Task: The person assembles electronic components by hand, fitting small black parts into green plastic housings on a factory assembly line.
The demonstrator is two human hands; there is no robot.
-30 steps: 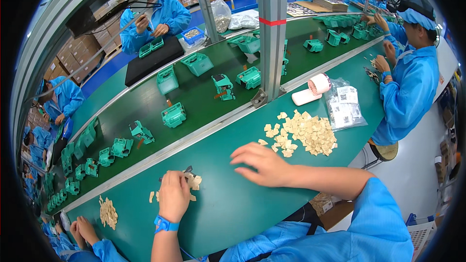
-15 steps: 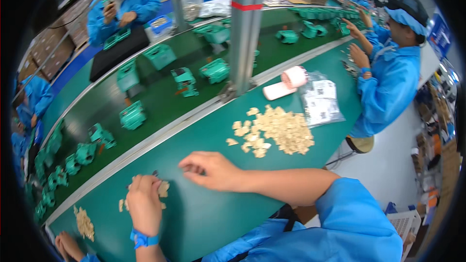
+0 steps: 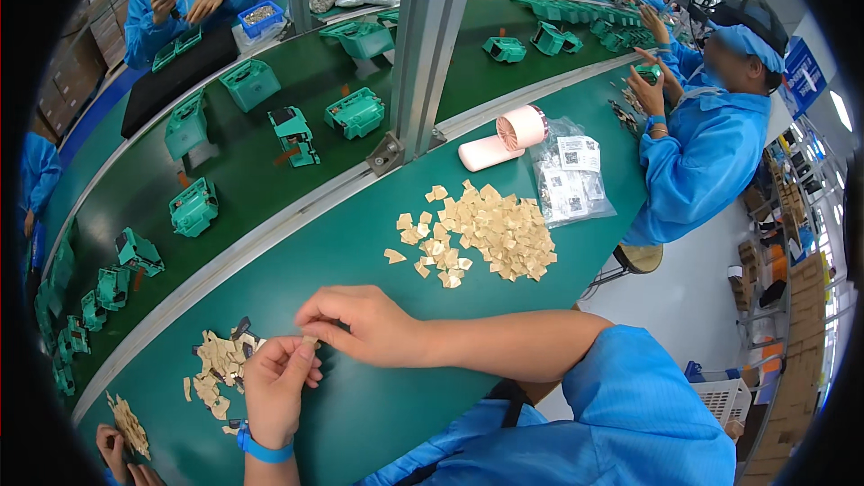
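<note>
My left hand point(image 3: 274, 385) is above the green tabletop, its thumb and fingers pinched on a small tan piece point(image 3: 311, 340). Fingertips of my right hand point(image 3: 362, 326) meet it there, closed, and whatever they grip is hidden. Just left of my left hand lies a heap of flat tan pieces point(image 3: 219, 360), with a few dark pieces point(image 3: 241, 329) among them. A larger heap of angular tan pieces point(image 3: 504, 234) spreads out beyond my right forearm.
Behind the larger heap are a pink handheld fan point(image 3: 490, 153) and a clear bag with white labels point(image 3: 576, 175). Green housings point(image 3: 194, 207) sit on the belt past a metal rail point(image 3: 270, 234) and post point(image 3: 427, 54). Co-workers sit right and across; another person's hands point(image 3: 121, 459) are lower left.
My right hand has moved left and its fingertips now meet my left hand's. The heap beside my left hand shows more. The whole view has shifted slightly.
</note>
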